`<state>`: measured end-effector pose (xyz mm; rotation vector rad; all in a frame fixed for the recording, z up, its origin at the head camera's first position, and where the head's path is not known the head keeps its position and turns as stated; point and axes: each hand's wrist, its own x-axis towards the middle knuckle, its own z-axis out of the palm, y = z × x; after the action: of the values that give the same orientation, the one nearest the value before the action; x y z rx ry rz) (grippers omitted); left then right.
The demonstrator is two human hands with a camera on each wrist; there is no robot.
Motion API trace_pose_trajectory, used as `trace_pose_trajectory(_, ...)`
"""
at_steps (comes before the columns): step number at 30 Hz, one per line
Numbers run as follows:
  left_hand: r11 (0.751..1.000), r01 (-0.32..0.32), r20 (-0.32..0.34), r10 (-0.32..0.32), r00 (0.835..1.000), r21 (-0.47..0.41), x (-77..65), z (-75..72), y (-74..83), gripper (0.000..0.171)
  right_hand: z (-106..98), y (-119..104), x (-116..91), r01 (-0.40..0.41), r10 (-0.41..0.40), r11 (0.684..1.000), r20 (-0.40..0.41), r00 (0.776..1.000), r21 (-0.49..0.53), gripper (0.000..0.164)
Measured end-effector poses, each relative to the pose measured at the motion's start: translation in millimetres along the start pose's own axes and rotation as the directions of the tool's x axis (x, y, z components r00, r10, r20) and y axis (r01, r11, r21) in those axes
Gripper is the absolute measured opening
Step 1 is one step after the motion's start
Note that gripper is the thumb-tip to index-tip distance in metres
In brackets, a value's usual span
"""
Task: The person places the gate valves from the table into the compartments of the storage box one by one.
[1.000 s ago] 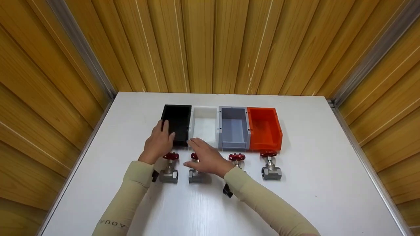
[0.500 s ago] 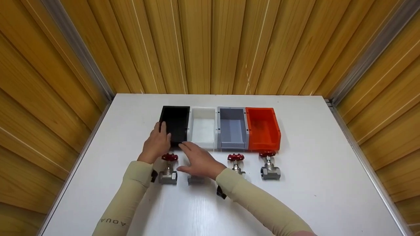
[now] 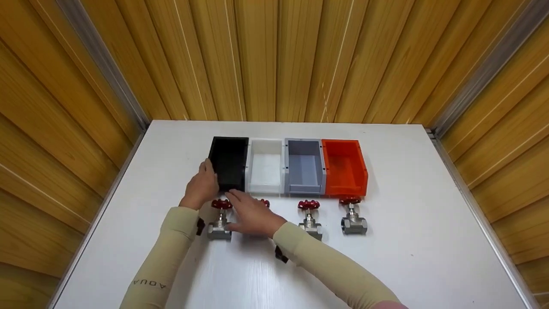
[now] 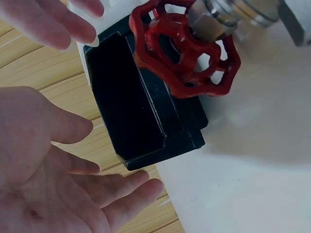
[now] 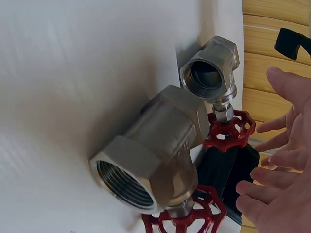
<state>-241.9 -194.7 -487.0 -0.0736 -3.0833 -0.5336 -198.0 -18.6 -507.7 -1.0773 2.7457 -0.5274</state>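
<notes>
Left of centre in the head view sits the black bin (image 3: 229, 165), upright on the white table (image 3: 407, 266), at the left end of a row of four. I judge it light, stiff plastic, fairly smooth, likelier to slide than to bend or break; its long left wall and near rim look like the best holds. At that left wall I see the left hand (image 3: 201, 185), its fingers extended and curled round nothing; whether they touch, I cannot tell. By the near rim is the right hand (image 3: 254, 215), fingers likewise straight, grasping nothing. Right of the black bin, side by side, come the white bin (image 3: 266, 166), grey bin (image 3: 304, 169) and orange bin (image 3: 344, 167), so a rightward push would probably meet the whole row. Just below the black bin is a first valve (image 3: 220, 227), metal and, I judge, heavy; a second, red wheel (image 3: 265, 202) showing, is mostly behind the right hand. Tabletop runs left to the table's edge, and a strip of it separates the row from the wall (image 3: 257, 60).
</notes>
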Motion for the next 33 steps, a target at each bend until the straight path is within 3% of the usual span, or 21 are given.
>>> trace_pose_trajectory(16,0.999,0.020,-0.011,-0.019,1.000,0.035,13.7,3.3,-9.8,0.055,12.9,-3.0,7.5,-0.012,0.012,1.000,-0.007,1.000,-0.012,0.092)
trace_pose_trajectory(25,0.999,0.054,-0.070,-0.053,0.996,0.008,25.4,7.1,-16.4,0.020,17.4,-0.2,11.1,-0.051,0.051,0.999,0.010,0.999,0.009,0.094)
trace_pose_trajectory(33,0.998,0.059,-0.029,-0.060,0.998,-0.009,30.6,8.7,-19.7,0.015,21.6,-0.1,15.3,-0.058,0.057,0.998,0.020,0.998,0.033,0.094)
